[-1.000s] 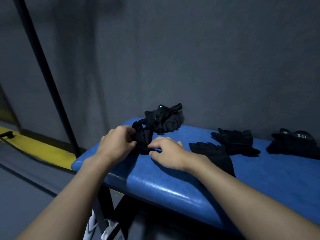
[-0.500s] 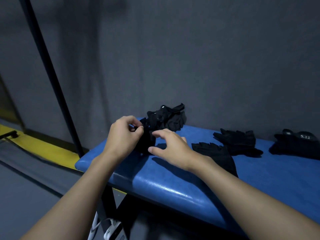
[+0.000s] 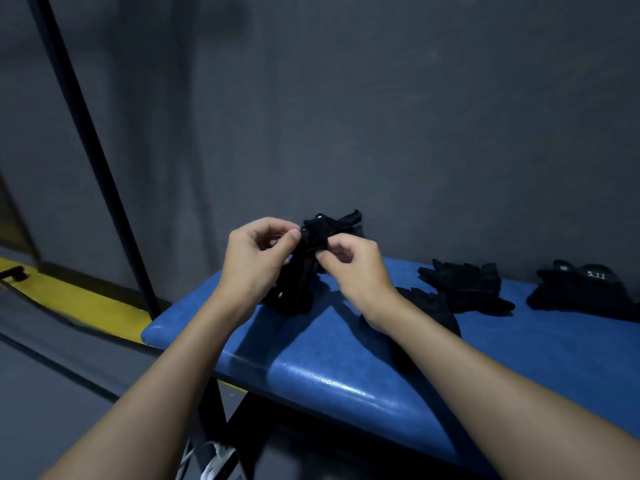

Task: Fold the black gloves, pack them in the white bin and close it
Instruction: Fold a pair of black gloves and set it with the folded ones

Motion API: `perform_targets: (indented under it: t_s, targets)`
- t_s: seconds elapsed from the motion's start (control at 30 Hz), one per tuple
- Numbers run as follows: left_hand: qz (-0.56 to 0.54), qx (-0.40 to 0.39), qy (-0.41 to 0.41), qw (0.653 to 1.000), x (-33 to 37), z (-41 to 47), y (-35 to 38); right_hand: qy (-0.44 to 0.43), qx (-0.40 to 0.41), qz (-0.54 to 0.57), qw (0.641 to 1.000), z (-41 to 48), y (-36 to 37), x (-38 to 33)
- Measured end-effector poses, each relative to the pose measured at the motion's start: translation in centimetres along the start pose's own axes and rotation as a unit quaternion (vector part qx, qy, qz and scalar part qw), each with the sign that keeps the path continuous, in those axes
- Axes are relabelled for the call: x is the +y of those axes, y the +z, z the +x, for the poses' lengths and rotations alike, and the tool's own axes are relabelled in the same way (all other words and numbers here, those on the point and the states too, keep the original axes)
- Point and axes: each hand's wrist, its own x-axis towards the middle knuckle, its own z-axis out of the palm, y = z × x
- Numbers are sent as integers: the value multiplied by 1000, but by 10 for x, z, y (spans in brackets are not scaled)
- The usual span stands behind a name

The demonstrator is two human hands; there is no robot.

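Left hand (image 3: pixel 254 261) and right hand (image 3: pixel 349 268) each pinch a crumpled black fabric glove (image 3: pixel 304 268) above the glossy blue padded worktop (image 3: pixel 346 372); further limp gloves (image 3: pixel 464 285) lie flat.

The left hand (image 3: pixel 252 261) and the right hand (image 3: pixel 353 271) are bare. The left forearm (image 3: pixel 166 393) and the right forearm (image 3: pixel 502 393) are bare too, long and smooth, with skin showing all the way to the bottom edge of the view
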Motion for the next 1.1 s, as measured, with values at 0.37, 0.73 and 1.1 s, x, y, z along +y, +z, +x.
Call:
perform_targets:
  t_s: [0.37,0.73,1.1]
  targets:
    - [17,-68,-18,997,-4,-1,16,112,33,161,980,-7,-32,-24]
    - [-50,-73,-41,995,13,-4,77,137,-6,150,979,-38,-100,-30]
    - [-38,-234,-62,969,14,-12,110,85,76,42,993,-51,-157,-9]
